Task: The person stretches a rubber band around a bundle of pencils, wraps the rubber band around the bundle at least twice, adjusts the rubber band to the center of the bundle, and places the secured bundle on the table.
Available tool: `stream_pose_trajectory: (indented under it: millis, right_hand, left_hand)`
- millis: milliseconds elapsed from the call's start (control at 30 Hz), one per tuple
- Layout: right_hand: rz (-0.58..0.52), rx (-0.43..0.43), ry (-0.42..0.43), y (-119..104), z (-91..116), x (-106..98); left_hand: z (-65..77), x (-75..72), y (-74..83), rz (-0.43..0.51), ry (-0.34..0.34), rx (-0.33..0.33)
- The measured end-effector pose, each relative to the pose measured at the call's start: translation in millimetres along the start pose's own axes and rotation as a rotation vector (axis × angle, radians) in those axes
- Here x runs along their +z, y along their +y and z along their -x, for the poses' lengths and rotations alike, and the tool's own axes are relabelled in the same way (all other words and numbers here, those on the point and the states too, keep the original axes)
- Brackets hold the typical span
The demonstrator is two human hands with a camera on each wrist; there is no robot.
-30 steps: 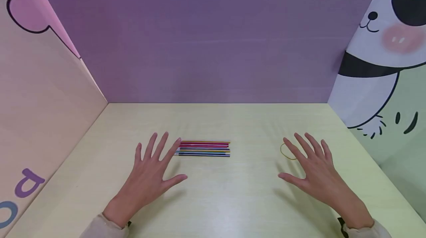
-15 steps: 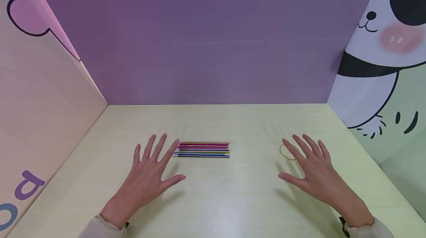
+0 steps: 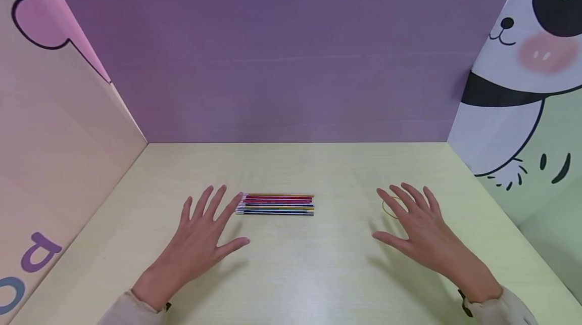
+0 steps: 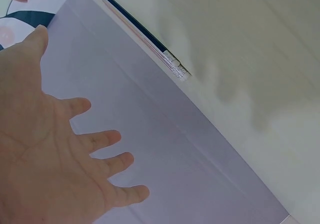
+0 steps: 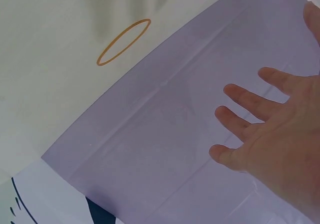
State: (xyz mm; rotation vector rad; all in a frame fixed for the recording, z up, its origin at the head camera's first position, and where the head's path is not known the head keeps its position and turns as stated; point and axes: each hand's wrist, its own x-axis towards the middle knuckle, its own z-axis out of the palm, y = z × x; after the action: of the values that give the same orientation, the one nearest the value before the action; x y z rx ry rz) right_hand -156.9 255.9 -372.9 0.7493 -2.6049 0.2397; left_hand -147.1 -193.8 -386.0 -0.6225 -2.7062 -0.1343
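A row of several slim pencils [image 3: 278, 204] lies side by side on the table, in dark, red, yellow and blue tones. Their ferrule ends, seen near the left hand in the left wrist view [image 4: 175, 65], point left. The left hand [image 3: 197, 239] hovers palm down with fingers spread, its index fingertip overlapping the pencils' left end in the head view. Over on the right, the right hand [image 3: 427, 239] is spread in the same way and holds nothing. Beneath its index finger, partly hidden, lies a thin yellow rubber band [image 5: 149, 20], apart from the hand in the right wrist view.
The pale wooden table [image 3: 300, 274] meets a purple back wall [image 3: 291, 52]. A beige side panel [image 3: 68, 138] with letters stands at left, and a panda-printed panel [image 3: 509, 128] at right.
The right hand has shifted slightly left, covering more of the rubber band. The left hand has drifted a little left. The pencils and band have stayed in place.
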Motion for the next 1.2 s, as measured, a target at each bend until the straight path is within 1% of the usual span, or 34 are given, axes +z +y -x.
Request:
stream_pose_trajectory:
  millis: [367,567,867,1000,1200]
  right_hand:
    - [-0.031,-0.03,-0.099,-11.8,-18.3,5.9]
    - [-0.053,-0.036,-0.146,-18.2,-29.6,13.7]
    - [-0.059,-0.076,-0.161,-22.3,-47.3,27.0]
    - [-0.073,-0.086,-0.18,-26.8,-58.1,32.9]
    - [-0.097,-0.075,-0.232,-36.8,-74.4,42.4]
  left_hand:
    - [-7.9,-0.1,0.0,-0.005,-0.019,0.041]
    - [-14.4,4.1,-3.3,0.016,-0.052,0.037]
    - [-21.3,10.7,-8.5,0.045,-0.068,0.056]
    - [-28.5,13.4,-11.5,0.053,-0.077,0.065]
    - [-41.3,17.6,-14.8,0.068,-0.11,0.082]
